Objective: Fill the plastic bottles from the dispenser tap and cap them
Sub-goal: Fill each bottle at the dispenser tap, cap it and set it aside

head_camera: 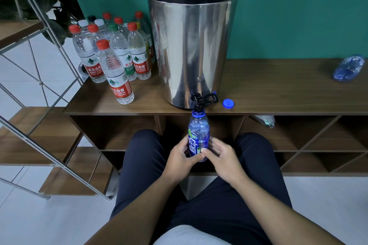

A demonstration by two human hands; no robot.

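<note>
Blue bottle (198, 135) under the dispenser's black tap (199, 101), uncapped.
We grip its lower body with our left hand (180, 158) and right hand (220, 155); its blue cap (228, 103) lies on the shelf (278, 89).

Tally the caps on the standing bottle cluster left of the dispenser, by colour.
Red caps: 7
White caps: 2
Green cap: 1
Black cap: 1
Yellow cap: 1, partly hidden
Total: 12

Wooden shelf top (278, 85) carries steel dispenser (191, 49), capped bottles (111, 53), blue cap (228, 103), possibly crushed bottle (348, 68).
</note>
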